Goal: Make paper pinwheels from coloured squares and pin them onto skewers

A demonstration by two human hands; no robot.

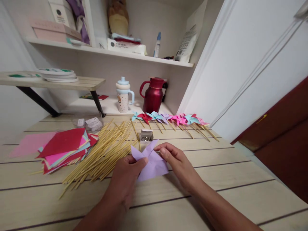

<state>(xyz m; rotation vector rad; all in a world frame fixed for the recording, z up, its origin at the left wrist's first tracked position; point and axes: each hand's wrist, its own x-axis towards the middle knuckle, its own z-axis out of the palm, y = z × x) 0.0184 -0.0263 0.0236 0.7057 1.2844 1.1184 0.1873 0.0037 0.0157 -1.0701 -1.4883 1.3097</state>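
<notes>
Left of the left hand (125, 178) lie stacked coloured paper sheets (64, 149) and bamboo sticks (103, 152) on the surface (216, 179). The left hand pinches the lilac paper (151, 160); the right hand (178, 163) pinches its upper edge. Beyond them sit a pin box (146, 136) and finished pinwheels (173, 119).

Finished pinwheels (170, 119): about eight; lilac sheet (151, 160): one.
</notes>
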